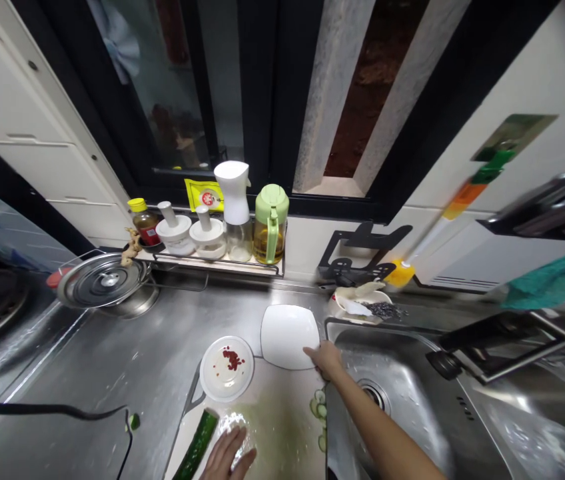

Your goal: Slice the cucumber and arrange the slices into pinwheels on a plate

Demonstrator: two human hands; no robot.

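My right hand (328, 360) grips the near right corner of a square white plate (290, 333), one digit lying on top of it. The plate is bare and sits at the far edge of a wet cutting board (277, 420). Over the board's near left part, my left hand (227, 455) is open with fingers apart, just right of a cucumber piece (196, 443). A round white plate (217, 385) holding small chopped red bits (233, 360) rests on the board's far left corner. Several cucumber slices (321, 413) lie along the right edge.
The steel sink (407, 387) lies right of the board. Behind, a rack (262, 268) carries an oil jug (271, 227), seasoning jars and bottles. A pot with its lid (107, 281) stands at left. A black cable (42, 408) crosses the left counter near a green cucumber end (134, 421).
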